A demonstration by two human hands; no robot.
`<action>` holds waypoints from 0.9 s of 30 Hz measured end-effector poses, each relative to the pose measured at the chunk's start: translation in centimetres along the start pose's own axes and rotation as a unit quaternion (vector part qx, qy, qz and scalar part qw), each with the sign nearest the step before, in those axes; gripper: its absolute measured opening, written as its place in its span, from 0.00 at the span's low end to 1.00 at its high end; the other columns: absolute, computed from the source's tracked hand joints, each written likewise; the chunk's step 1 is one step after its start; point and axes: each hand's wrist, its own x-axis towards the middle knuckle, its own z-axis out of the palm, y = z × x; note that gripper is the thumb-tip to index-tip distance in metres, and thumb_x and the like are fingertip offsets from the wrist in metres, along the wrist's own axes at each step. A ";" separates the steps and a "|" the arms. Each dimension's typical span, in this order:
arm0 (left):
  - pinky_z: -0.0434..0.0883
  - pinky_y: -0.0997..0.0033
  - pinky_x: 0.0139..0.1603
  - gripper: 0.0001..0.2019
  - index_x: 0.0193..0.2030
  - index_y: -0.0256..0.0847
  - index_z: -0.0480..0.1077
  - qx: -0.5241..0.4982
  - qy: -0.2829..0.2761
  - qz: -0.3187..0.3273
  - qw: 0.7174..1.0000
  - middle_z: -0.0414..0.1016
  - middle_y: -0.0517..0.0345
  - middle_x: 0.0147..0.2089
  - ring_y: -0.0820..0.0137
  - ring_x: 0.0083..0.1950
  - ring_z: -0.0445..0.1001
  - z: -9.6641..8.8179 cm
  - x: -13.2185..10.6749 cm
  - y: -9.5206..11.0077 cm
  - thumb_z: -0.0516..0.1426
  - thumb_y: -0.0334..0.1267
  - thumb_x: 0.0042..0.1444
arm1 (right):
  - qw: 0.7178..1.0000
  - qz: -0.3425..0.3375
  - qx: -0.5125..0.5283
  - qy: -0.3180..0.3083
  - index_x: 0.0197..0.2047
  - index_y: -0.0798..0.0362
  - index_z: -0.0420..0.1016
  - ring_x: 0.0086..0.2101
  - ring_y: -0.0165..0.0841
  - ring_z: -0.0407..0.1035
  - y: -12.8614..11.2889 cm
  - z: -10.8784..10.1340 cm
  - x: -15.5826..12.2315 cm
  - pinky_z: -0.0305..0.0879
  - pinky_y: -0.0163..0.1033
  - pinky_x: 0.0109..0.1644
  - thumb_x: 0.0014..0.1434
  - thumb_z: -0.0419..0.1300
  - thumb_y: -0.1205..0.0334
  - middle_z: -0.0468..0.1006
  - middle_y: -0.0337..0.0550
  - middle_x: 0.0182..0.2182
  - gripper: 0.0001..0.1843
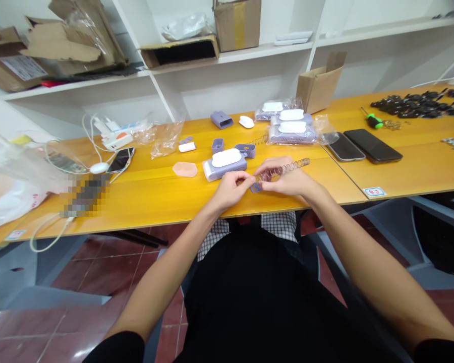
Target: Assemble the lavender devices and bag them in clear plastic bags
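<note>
My left hand and my right hand meet over the orange table, both with fingers pinched. Between them they hold a long metal coil spring and a small lilac plastic part. The spring sticks out to the right past my right hand. Just behind my left hand lies a lilac device with a white top. Small lilac pieces stand beyond it.
Bagged lilac devices lie at the back, next to a cardboard box. Two dark phones, a green screwdriver and black parts lie at the right. At the left are a phone, cables and plastic bags.
</note>
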 end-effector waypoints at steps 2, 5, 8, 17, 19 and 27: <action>0.73 0.65 0.40 0.12 0.34 0.38 0.79 -0.013 -0.001 -0.008 1.000 0.82 0.53 0.36 0.67 0.36 0.75 0.0 0.0 0.0 0.61 0.43 0.63 | 1.000 -0.007 -0.019 -0.006 0.37 0.44 0.85 0.32 0.40 0.74 -0.2 -0.2 0.0 0.71 0.47 0.40 0.50 0.72 0.63 0.83 0.40 0.31 0.09; 0.73 0.65 0.41 0.11 0.33 0.38 0.78 -0.028 0.003 -0.016 0.999 0.82 0.54 0.36 0.67 0.37 0.75 0.0 0.1 0.0 0.61 0.43 0.62 | 1.000 -0.014 -0.026 -0.009 0.38 0.44 0.86 0.33 0.39 0.76 -0.4 -0.3 -0.1 0.73 0.46 0.41 0.51 0.70 0.66 0.84 0.39 0.33 0.10; 0.74 0.65 0.42 0.11 0.31 0.39 0.77 -0.035 0.010 -0.022 0.999 0.81 0.54 0.35 0.67 0.37 0.75 0.0 0.3 -0.1 0.61 0.41 0.62 | 1.000 -0.014 -0.022 0.002 0.39 0.44 0.87 0.34 0.40 0.77 -0.3 -0.1 -0.2 0.74 0.46 0.43 0.52 0.70 0.67 0.85 0.40 0.34 0.12; 0.74 0.65 0.44 0.10 0.30 0.39 0.76 -0.061 0.022 -0.039 0.997 0.81 0.54 0.35 0.67 0.38 0.75 -0.1 0.5 -0.2 0.61 0.39 0.62 | 0.998 -0.031 -0.040 0.027 0.40 0.45 0.85 0.37 0.41 0.76 -0.3 0.8 0.0 0.73 0.48 0.46 0.50 0.69 0.69 0.84 0.40 0.36 0.14; 0.73 0.65 0.44 0.11 0.31 0.39 0.76 -0.068 0.023 -0.046 0.996 0.80 0.54 0.35 0.67 0.38 0.75 -0.2 0.4 -0.3 0.61 0.40 0.62 | 0.998 -0.033 -0.048 0.032 0.40 0.45 0.85 0.37 0.41 0.76 -0.4 1.2 0.1 0.72 0.49 0.47 0.50 0.69 0.69 0.83 0.41 0.36 0.13; 0.72 0.64 0.46 0.11 0.32 0.39 0.77 -0.085 0.038 -0.057 0.994 0.79 0.56 0.34 0.68 0.38 0.74 -0.8 0.6 -0.5 0.61 0.42 0.62 | 0.998 -0.044 -0.024 0.042 0.43 0.43 0.85 0.39 0.41 0.76 -0.1 2.1 0.3 0.73 0.51 0.50 0.57 0.70 0.64 0.83 0.42 0.38 0.10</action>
